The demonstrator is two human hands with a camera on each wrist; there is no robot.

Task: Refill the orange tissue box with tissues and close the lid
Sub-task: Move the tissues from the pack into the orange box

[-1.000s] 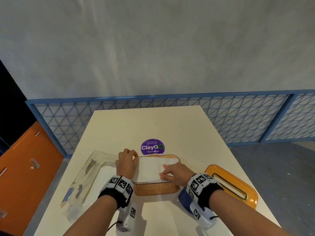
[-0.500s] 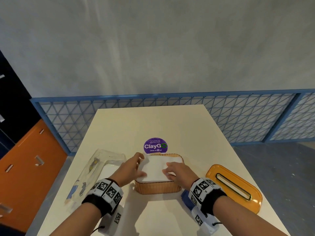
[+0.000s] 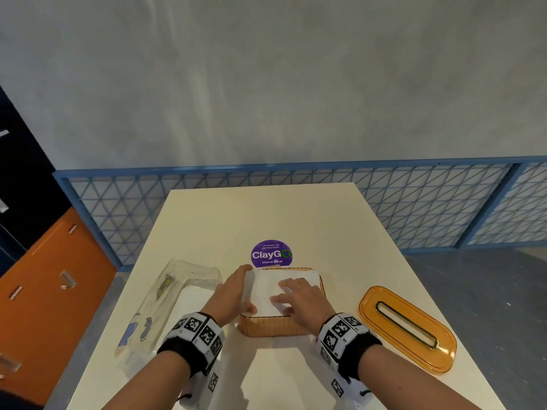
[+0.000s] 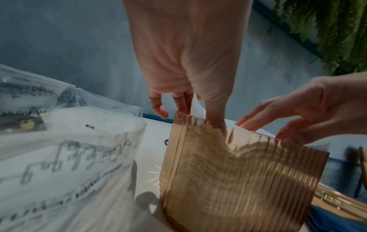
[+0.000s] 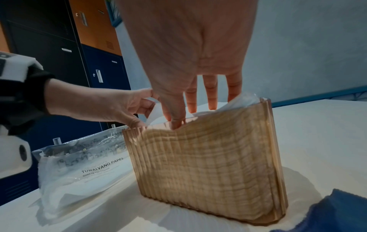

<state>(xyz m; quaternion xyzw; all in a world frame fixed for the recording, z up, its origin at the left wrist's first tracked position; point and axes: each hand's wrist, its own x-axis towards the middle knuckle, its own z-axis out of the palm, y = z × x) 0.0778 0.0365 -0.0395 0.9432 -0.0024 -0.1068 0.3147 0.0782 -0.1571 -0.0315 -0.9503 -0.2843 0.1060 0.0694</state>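
Note:
The orange ribbed tissue box [image 3: 275, 331] stands open near the table's front, filled to its rim with white tissues [image 3: 263, 288]. My left hand [image 3: 236, 291] grips the stack's left end, fingers down beside the box wall and thumb on top; the left wrist view shows this left hand [image 4: 188, 113] at the box [image 4: 238, 180]. My right hand [image 3: 296, 297] lies flat on the stack, straight fingers pressing it. In the right wrist view the right hand [image 5: 190, 113] pushes tissues [image 5: 244, 98] into the box [image 5: 208, 164]. The orange slotted lid [image 3: 405, 327] lies apart on the right.
A clear plastic tissue pack [image 3: 165, 306], still holding white tissues, lies left of the box. A purple round sticker [image 3: 271, 253] is on the cream table [image 3: 266, 214] just behind it. Something dark blue [image 5: 327, 211] lies by the box's near right corner. Orange and dark lockers stand at far left.
My left hand slid off the top of the stack to its left end. My right hand shifted a little rightward on the tissues. Box and lid stayed put.

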